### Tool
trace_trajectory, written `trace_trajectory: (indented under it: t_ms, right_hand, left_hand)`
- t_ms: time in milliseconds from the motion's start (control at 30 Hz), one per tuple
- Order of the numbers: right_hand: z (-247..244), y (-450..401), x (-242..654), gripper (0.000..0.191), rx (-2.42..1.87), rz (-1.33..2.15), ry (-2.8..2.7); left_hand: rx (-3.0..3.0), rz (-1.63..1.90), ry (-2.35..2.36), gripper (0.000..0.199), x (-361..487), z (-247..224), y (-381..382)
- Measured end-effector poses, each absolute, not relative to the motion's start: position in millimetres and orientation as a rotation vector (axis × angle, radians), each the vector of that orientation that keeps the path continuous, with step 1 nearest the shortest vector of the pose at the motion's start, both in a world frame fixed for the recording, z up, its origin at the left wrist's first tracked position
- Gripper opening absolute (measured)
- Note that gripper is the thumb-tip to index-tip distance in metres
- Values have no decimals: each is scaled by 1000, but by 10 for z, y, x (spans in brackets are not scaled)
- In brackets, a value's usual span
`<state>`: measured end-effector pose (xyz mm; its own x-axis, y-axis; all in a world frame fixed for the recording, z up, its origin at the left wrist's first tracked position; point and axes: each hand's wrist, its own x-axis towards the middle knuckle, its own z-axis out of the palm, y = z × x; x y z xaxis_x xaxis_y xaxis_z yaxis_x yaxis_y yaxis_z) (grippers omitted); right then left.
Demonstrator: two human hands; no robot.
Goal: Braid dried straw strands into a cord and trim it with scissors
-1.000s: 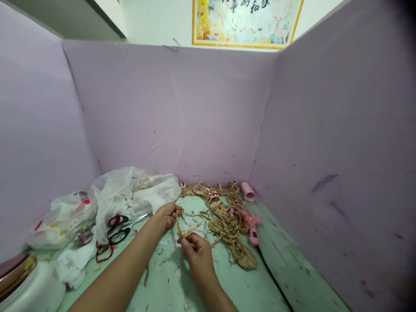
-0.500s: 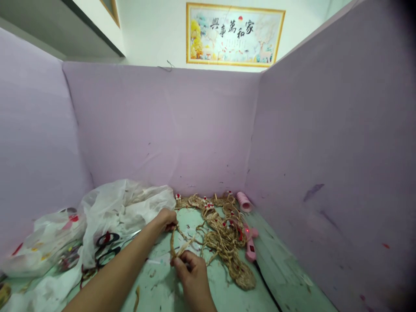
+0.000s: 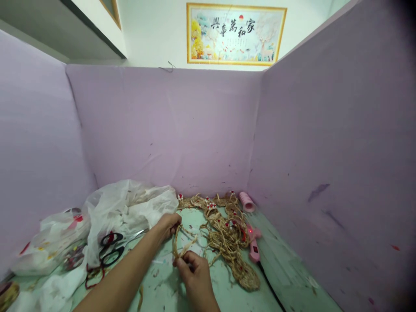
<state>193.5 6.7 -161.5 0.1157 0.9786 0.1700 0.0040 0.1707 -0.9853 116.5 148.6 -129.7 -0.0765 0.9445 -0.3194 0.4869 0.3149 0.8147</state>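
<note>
A tan straw cord (image 3: 176, 243) runs between my two hands over the green table. My left hand (image 3: 169, 225) is closed on its far end, close to the white plastic bag. Nearer to me, my right hand (image 3: 193, 268) pinches the cord's lower end between thumb and fingers, where a paler loose strand (image 3: 187, 246) sticks out. To the right lies a tangled heap of braided straw pieces (image 3: 227, 236) with red and white beads on some of them. My fingertips partly hide where the cord is gripped.
Black-handled scissors (image 3: 112, 255) lie left of my forearm, beside crumpled white plastic bags (image 3: 126, 203). A pink glue gun (image 3: 253, 247) with a black cable and a pink thread cone (image 3: 247, 202) stand right of the heap. Purple panels (image 3: 169, 125) enclose the table (image 3: 162, 286).
The whole view has shifted slightly, so things sit a little further right. Both hands keep their hold on the cord, almost in the same pose.
</note>
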Motion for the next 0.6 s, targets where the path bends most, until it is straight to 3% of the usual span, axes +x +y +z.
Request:
trace_trajectory:
  t_ms: [600]
  right_hand:
    - [-1583,46,1935,18,-1132,1022,-1184]
  left_hand:
    - [1012,700,1607,16,1145,-1330,1493]
